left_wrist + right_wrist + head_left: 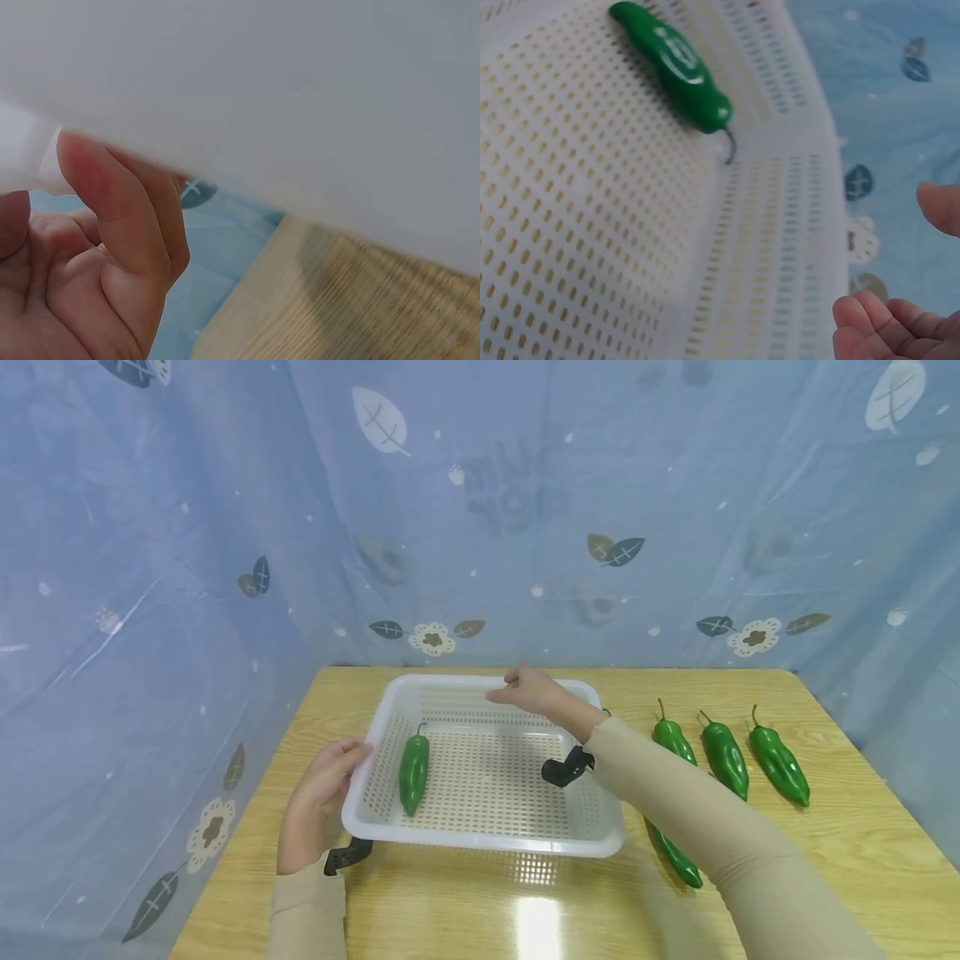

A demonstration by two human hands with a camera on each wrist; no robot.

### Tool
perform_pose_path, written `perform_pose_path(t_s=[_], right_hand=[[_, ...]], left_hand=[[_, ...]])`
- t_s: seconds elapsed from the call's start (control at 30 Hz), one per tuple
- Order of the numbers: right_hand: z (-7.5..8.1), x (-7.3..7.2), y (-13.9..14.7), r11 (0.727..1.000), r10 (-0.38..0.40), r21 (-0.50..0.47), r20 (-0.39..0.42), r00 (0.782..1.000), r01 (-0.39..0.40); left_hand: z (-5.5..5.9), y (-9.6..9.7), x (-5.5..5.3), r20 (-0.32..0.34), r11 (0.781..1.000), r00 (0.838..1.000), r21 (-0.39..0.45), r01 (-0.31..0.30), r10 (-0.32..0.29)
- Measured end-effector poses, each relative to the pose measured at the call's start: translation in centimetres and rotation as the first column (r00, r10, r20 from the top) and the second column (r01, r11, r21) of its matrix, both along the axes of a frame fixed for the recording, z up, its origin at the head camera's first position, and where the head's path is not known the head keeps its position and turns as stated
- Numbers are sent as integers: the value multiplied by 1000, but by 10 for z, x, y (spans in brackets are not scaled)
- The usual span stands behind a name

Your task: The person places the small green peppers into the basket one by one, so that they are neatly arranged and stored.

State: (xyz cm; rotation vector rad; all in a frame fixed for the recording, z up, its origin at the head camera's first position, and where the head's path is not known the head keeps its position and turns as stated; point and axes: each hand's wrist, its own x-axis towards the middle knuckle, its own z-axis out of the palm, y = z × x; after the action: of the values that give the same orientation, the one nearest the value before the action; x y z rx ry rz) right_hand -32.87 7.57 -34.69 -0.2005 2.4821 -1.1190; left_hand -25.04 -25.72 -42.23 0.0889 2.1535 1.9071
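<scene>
A white perforated plastic basket (495,843) is in front of me, with one green pepper (414,772) lying along its left side. My left hand (324,785) grips the basket's left rim, thumb on top. In the left wrist view the fingers (112,187) curl up against the white plastic, which covers much of that picture. Over the basket's far rim reaches my right hand (531,689), empty, its thumb apart from the fingers in the right wrist view. That view also shows the pepper (679,71) by the basket wall, stem toward the far corner.
Right of the basket, several green peppers lie on the wooden table (847,827), including one pepper (780,764) farthest right. Another pepper (678,857) is partly hidden under my right forearm. A blue patterned curtain (480,510) hangs behind and at both sides.
</scene>
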Motion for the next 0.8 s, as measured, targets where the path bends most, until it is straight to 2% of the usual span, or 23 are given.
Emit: perform_pose_path(t_s=[0.1,0.43,0.8], right_hand=[[5,4,14,998,-16,-58,19,1000,17],[14,22,60,978,-55,-204,-56,997,42],[24,42,106,956,-174,-258,-116,978,139]], left_hand=[[1,0,1,1,1000,1000,-5,1,-1],[1,1,-1,-6,1000,1000,-16,-7,7],[-1,-1,0,11,1000,1000,-17,-7,8]])
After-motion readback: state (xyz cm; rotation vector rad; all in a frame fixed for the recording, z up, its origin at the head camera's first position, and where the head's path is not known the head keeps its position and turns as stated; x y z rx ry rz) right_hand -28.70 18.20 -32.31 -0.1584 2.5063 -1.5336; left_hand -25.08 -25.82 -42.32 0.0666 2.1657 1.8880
